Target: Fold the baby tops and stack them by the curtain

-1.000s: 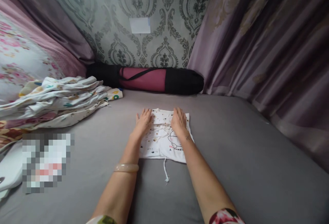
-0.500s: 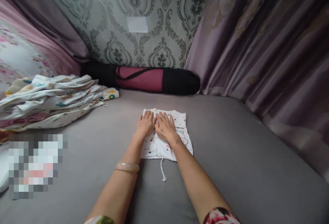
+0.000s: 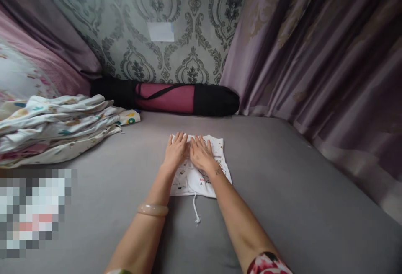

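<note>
Left hand [image 3: 176, 152] and right hand [image 3: 201, 155], fingers extended and ungripping, lie side by side on a folded white printed garment [image 3: 201, 185], apparently flattening it against the gray bedsheet [image 3: 282, 182].

On the folded white cloth [image 3: 192, 185], we can read a single black capital "A" [image 3: 201, 184], printed near the lower edge below a short line of red lettering [image 3: 202, 179] that is too small and too blurred for us to spell out. Just beside them we see a bit of dark lettering [image 3: 208, 181], partly covered by the right arm [image 3: 234, 207], and we cannot make out its words. We also see a small dark tattoo [image 3: 217, 171] on the right wrist, too small for us to read with certainty.
</note>
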Available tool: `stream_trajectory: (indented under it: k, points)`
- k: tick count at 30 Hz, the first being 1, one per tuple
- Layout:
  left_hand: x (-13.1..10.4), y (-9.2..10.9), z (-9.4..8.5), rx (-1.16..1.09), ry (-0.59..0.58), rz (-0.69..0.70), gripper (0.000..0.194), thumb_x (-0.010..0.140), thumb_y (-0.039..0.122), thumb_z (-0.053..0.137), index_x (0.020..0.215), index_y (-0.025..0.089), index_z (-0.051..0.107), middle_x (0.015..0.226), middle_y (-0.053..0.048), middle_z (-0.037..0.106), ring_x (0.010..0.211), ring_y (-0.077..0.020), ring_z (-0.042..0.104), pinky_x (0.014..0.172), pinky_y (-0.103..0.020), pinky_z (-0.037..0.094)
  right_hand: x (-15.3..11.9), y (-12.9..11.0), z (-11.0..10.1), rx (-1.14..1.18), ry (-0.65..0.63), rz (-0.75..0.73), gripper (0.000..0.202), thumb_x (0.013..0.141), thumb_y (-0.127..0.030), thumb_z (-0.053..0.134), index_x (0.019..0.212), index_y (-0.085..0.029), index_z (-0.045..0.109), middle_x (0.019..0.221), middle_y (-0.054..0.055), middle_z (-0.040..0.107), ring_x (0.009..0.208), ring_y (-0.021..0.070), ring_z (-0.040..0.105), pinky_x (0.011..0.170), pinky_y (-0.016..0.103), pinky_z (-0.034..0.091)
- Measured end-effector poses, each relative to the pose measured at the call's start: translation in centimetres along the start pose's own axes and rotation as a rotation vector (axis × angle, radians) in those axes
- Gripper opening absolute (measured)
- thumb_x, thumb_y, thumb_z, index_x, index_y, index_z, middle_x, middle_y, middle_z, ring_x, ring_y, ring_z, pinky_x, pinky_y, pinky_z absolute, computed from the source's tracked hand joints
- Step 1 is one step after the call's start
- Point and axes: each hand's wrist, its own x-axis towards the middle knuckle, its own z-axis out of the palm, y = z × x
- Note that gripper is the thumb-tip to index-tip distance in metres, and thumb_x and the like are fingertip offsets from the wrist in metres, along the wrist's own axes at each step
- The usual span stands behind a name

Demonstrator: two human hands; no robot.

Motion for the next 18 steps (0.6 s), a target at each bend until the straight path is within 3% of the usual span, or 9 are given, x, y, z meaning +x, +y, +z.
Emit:
stream_trajectory:
  k: [5,10,14,16,18]
  points:
    - [0.0,0.1,1.1,-0.052,-0.147,-0.089,0.053,0.101,0.037,0.022,0.146,0.013,0.038,0.155,-0.015,0.033,0.146,-0.0285,0.025,0.117,-0.049,0.022,-0.1,0.2,1.1,-0.011,-0.028,0.008,0.056,0.099,-0.032,0.021,0.151,-0.013,0.032,0.159,0.007,0.026,0.148,0.0223,0.015,0.119,0.047,0.004]
    - [-0.1,-0.1,0.8,-0.067,-0.182,-0.100,0.055,0.101,0.037,0.022,0.148,0.013,0.035,0.157,-0.015,0.030,0.146,-0.0287,0.023,0.117,-0.052,0.020,0.0,0.3,1.0,-0.001,-0.044,0.014,0.057,0.099,-0.033,0.020,0.151,-0.011,0.030,0.159,0.008,0.024,0.148,0.0215,0.013,0.119,0.046,0.002]
    - [0.0,-0.1,0.3,-0.040,-0.071,-0.061,0.055,0.100,0.038,0.023,0.146,0.013,0.039,0.155,-0.015,0.034,0.146,-0.0281,0.024,0.118,-0.051,0.017,0.2,0.4,-0.1,0.049,-0.090,0.038,0.060,0.100,-0.038,0.019,0.151,-0.008,0.028,0.160,0.012,0.019,0.149,0.0243,0.011,0.119,0.048,0.004]
    - [0.1,-0.1,0.4,-0.023,-0.002,-0.060,0.057,0.101,0.040,0.021,0.146,0.011,0.039,0.155,-0.015,0.033,0.147,-0.0279,0.021,0.119,-0.049,0.015,0.2,0.6,-0.6,0.044,-0.039,0.085,0.061,0.100,-0.040,0.019,0.152,-0.008,0.027,0.161,0.014,0.016,0.149,0.0257,0.008,0.118,0.050,0.003]
    - [0.3,-0.3,0.6,-0.019,-0.013,-0.094,0.060,0.101,0.042,0.020,0.147,0.008,0.038,0.155,-0.017,0.032,0.147,-0.0293,0.020,0.119,-0.049,0.016,0.2,0.9,-0.7,0.012,0.010,0.148,0.061,0.101,-0.040,0.020,0.153,-0.009,0.025,0.161,0.013,0.015,0.149,0.0258,0.005,0.118,0.051,0.000]
